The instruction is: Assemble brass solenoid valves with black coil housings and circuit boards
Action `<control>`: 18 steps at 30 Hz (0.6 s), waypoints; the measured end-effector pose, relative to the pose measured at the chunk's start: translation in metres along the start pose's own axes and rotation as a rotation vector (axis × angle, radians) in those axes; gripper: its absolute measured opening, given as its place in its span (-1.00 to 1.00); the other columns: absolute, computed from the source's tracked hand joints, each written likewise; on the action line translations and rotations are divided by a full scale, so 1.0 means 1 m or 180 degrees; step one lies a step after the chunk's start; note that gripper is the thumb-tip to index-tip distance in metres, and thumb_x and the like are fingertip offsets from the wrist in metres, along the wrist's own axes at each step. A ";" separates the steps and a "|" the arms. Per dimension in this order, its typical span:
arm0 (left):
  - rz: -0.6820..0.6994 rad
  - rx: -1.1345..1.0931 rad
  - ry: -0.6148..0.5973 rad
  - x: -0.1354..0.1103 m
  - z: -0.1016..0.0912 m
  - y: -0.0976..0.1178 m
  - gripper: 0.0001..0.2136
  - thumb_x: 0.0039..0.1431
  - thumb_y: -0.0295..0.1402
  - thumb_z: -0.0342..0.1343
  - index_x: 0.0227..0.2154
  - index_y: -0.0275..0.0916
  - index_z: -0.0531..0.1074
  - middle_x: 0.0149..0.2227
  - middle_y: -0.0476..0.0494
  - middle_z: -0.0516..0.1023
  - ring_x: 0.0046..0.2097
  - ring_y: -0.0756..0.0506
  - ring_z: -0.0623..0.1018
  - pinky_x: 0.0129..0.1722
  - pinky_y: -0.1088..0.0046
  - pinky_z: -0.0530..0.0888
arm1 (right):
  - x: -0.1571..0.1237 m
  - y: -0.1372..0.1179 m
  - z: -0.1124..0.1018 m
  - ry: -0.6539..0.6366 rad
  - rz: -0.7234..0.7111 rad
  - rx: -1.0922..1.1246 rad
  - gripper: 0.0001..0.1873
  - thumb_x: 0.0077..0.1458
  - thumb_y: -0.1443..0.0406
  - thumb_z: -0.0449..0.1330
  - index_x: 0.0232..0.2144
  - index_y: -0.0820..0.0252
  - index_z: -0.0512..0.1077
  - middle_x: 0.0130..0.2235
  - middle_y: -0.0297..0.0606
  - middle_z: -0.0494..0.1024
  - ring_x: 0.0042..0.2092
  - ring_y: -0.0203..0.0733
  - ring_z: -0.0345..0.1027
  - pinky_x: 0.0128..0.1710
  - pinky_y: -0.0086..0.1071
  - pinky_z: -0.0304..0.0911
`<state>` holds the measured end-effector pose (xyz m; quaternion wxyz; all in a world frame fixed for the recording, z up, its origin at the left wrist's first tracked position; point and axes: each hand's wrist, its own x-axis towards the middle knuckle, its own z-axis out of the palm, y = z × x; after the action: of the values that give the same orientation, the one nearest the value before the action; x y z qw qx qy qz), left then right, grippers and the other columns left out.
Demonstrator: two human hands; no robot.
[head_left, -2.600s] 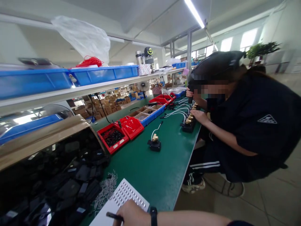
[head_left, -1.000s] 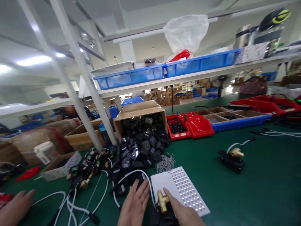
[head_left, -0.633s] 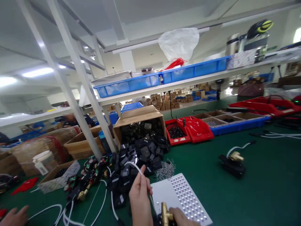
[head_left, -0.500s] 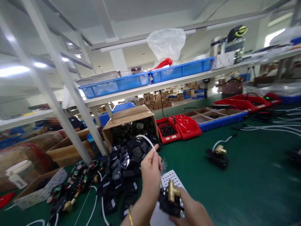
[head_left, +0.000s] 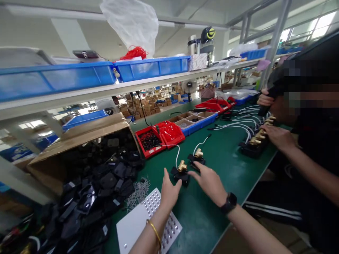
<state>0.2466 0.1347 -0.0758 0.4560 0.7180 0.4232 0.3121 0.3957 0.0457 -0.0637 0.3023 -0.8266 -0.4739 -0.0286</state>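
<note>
A black housing [head_left: 183, 179] with a brass tee fitting [head_left: 182, 165] and a white cable [head_left: 178, 155] rests on the green table in front of my hands. My left hand [head_left: 169, 190] is at its left side, thumb and forefinger spread apart, holding nothing. On the other side, my right hand [head_left: 210, 181] has its thumb and forefinger apart at the edge of the housing; whether it touches cannot be made out. Just behind stands a second black housing [head_left: 200, 160] of the same kind, close to my right fingertips.
A white perforated plate [head_left: 132, 225] and loose screws [head_left: 139, 190] lie near my left forearm. Black housings spill from a cardboard box [head_left: 84, 134]. Red bins [head_left: 150, 152] and a blue divided tray [head_left: 200, 127] stand behind. A co-worker's hand [head_left: 280, 137] touches a row of brass-fitted units at right.
The unit with the brass tee, earlier held in my hands over the white plate, now sits on the table beside the other one. My fingers have parted. The view has turned right.
</note>
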 end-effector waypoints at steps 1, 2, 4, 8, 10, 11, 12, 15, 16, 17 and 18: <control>0.0050 0.0090 -0.0042 0.000 0.005 0.000 -0.16 -0.03 -0.28 0.19 0.23 -0.36 -0.17 0.11 -0.41 0.23 0.13 -0.28 0.28 0.10 0.25 0.24 | 0.005 0.011 -0.010 0.0256 0.0046 -0.0009 -0.51 0.23 0.17 0.07 0.15 0.17 0.13 0.04 -0.12 0.38 -0.02 0.00 0.33 -0.11 -0.26 0.26; 0.0120 0.0214 -0.0070 0.001 0.011 0.002 -0.12 -0.04 -0.28 0.21 0.24 -0.34 -0.22 0.14 -0.40 0.18 0.15 -0.28 0.25 0.11 0.25 0.23 | 0.013 0.023 -0.019 0.0487 0.0059 -0.0017 -0.45 0.24 0.18 0.05 0.21 0.17 0.03 0.10 -0.11 0.31 0.01 0.01 0.30 -0.09 -0.25 0.26; 0.0256 0.0514 -0.0050 0.004 0.020 0.006 -0.07 -0.06 -0.27 0.22 0.25 -0.29 -0.29 0.17 -0.38 0.12 0.15 -0.29 0.25 0.09 0.25 0.24 | 0.031 0.043 -0.032 0.0480 -0.0099 -0.0021 -0.34 0.20 0.23 0.10 0.26 0.12 -0.09 0.18 -0.14 0.19 0.07 0.02 0.23 -0.06 -0.25 0.25; 0.0488 0.0813 0.0133 0.010 0.034 0.004 -0.30 -0.02 -0.27 0.18 0.17 -0.26 0.02 0.06 -0.30 0.19 0.05 -0.23 0.33 0.04 0.29 0.29 | 0.050 0.060 -0.023 -0.0282 -0.0310 -0.0030 -0.27 0.10 0.29 0.21 0.24 0.01 -0.02 0.01 -0.24 0.42 -0.03 -0.04 0.35 -0.15 -0.35 0.29; 0.0641 0.0828 0.0146 0.014 0.041 -0.001 -0.40 0.00 -0.28 0.17 0.12 -0.23 0.12 0.01 -0.25 0.23 0.02 -0.20 0.35 0.03 0.33 0.30 | 0.049 0.056 -0.010 -0.0243 -0.0189 -0.0105 -0.26 0.10 0.25 0.22 0.24 0.02 -0.02 -0.12 -0.23 0.50 -0.13 -0.03 0.41 -0.22 -0.36 0.30; 0.0697 0.0827 0.0121 0.017 0.044 -0.003 -0.41 0.01 -0.30 0.17 0.12 -0.21 0.13 -0.01 -0.24 0.24 0.02 -0.19 0.35 0.03 0.35 0.29 | 0.048 0.052 -0.003 -0.0191 -0.0129 -0.0151 -0.25 0.11 0.23 0.22 0.25 0.03 -0.04 -0.14 -0.21 0.51 -0.15 -0.01 0.42 -0.25 -0.34 0.30; 0.0734 0.0828 0.0081 0.021 0.047 -0.005 -0.40 0.01 -0.31 0.16 0.13 -0.20 0.13 -0.02 -0.23 0.25 0.02 -0.19 0.35 0.03 0.35 0.29 | 0.047 0.049 0.003 -0.0147 -0.0085 -0.0195 -0.25 0.13 0.21 0.20 0.26 0.04 -0.06 -0.14 -0.18 0.50 -0.16 0.01 0.42 -0.27 -0.33 0.30; 0.0720 0.0839 -0.0069 0.038 0.057 -0.006 -0.36 -0.01 -0.32 0.18 0.16 -0.20 0.12 -0.04 -0.24 0.28 0.01 -0.20 0.36 0.04 0.35 0.28 | 0.049 0.040 0.014 -0.0086 -0.0024 -0.0294 -0.26 0.17 0.19 0.16 0.27 0.05 -0.13 -0.14 -0.15 0.50 -0.17 0.03 0.41 -0.30 -0.31 0.29; 0.0693 0.0842 -0.0097 0.045 0.059 -0.006 -0.36 -0.02 -0.33 0.19 0.16 -0.21 0.13 -0.05 -0.25 0.29 0.00 -0.21 0.37 0.03 0.34 0.28 | 0.052 0.040 0.016 -0.0097 -0.0019 -0.0315 -0.25 0.18 0.19 0.15 0.27 0.06 -0.15 -0.15 -0.14 0.50 -0.18 0.04 0.42 -0.30 -0.30 0.29; 0.0668 0.0843 -0.0113 0.052 0.061 -0.005 -0.35 -0.03 -0.34 0.20 0.16 -0.21 0.13 -0.07 -0.25 0.31 -0.01 -0.21 0.38 0.03 0.33 0.28 | 0.056 0.040 0.017 -0.0119 -0.0018 -0.0333 -0.25 0.18 0.19 0.14 0.28 0.07 -0.16 -0.17 -0.14 0.51 -0.20 0.04 0.42 -0.30 -0.30 0.28; 0.0650 0.0841 -0.0123 0.058 0.063 -0.005 -0.35 -0.03 -0.34 0.21 0.16 -0.21 0.14 -0.08 -0.25 0.32 -0.02 -0.21 0.38 0.02 0.33 0.28 | 0.061 0.041 0.016 -0.0152 -0.0023 -0.0348 -0.24 0.18 0.19 0.15 0.28 0.08 -0.16 -0.19 -0.13 0.51 -0.21 0.05 0.43 -0.31 -0.29 0.28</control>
<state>0.3230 0.1629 -0.1015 0.3316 0.8169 0.3765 0.2846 0.4577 0.0858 -0.0761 0.2452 -0.8405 -0.4818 -0.0359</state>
